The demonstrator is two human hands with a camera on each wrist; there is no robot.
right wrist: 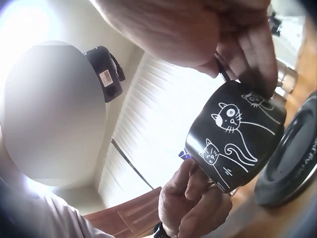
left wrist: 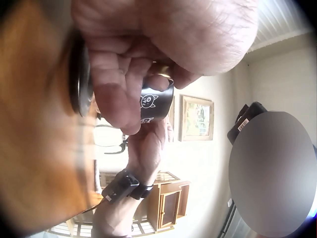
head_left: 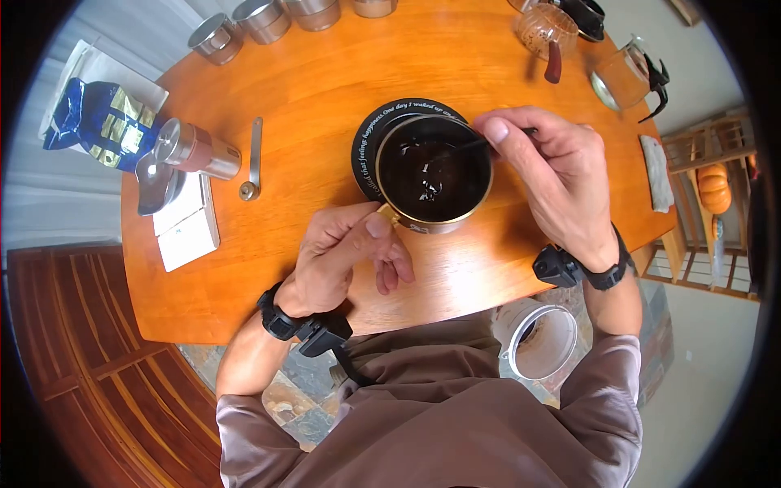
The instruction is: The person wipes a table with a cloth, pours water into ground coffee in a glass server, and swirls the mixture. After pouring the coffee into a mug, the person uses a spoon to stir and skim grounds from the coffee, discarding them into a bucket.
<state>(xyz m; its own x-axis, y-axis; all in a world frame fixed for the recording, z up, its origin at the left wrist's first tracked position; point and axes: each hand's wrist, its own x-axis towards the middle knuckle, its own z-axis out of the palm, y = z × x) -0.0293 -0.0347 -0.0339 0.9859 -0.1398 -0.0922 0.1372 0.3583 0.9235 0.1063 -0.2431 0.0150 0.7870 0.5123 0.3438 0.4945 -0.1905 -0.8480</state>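
A black cup [right wrist: 235, 136] with white cat drawings and a gold rim holds dark liquid [head_left: 427, 175]. My left hand [head_left: 346, 248] pinches its gold handle [head_left: 390, 214] between thumb and fingers. In the right wrist view the cup is held above the black saucer [head_left: 366, 167], which has white lettering round its edge. Between the thumb and fingers of my right hand [head_left: 569, 167] is the thin dark handle of a spoon-like stirrer [head_left: 468, 147]. Its lower end is hidden in the liquid.
On the left stand a hand grinder [head_left: 199, 150], a blue bag [head_left: 110, 122], a white scale [head_left: 187, 228] and a measuring scoop [head_left: 254, 163]. Metal canisters [head_left: 264, 20] line the back. A glass carafe [head_left: 622, 77] stands at right, near a folded cloth [head_left: 656, 175]. Below is a white bucket [head_left: 549, 350].
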